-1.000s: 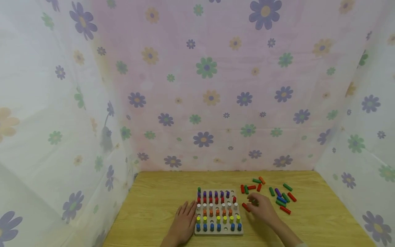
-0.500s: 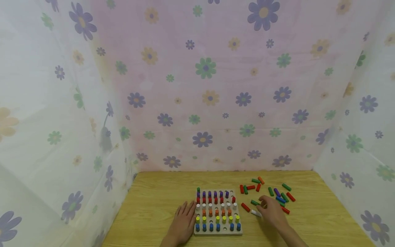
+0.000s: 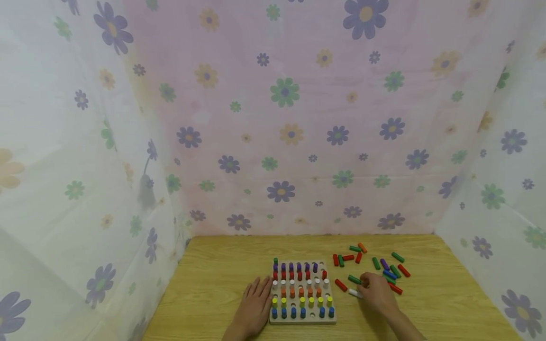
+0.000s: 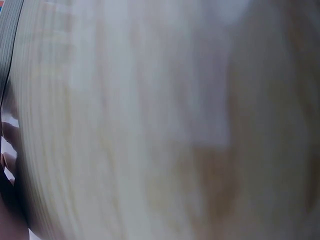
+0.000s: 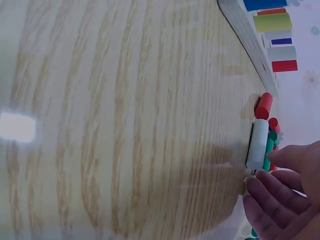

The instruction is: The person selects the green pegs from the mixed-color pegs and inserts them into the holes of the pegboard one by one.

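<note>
Your left hand (image 3: 252, 310) is lying flat on the table (image 3: 213, 293), fingers straight and relaxed, its fingertips touching the left edge of the peg board (image 3: 302, 318). It is holding nothing. The left wrist view is showing only blurred wood grain, so nothing more can be told from there.

Your right hand (image 3: 377, 293) is resting on the table to the right of the board, fingers loosely curled. Its fingertips (image 5: 260, 187) are sitting right at the end of the white peg (image 3: 354, 293), which is lying on its side on the table; whether they are touching it or pinching it, you cannot tell from these views. In the right wrist view, that white peg (image 5: 258, 144) is lying between a red peg (image 5: 263, 105) and your fingers, with a green peg (image 5: 268, 150) just behind it.

The board is holding upright pegs in rows: purple at the back, then red, white, orange, yellow and blue nearest you, with a single green one at the far left corner. More loose pegs (image 3: 386, 270), red, green, orange, blue and purple, are lying scattered beyond your right hand. Flowered cloth (image 3: 281, 118) is hanging around the table.
</note>
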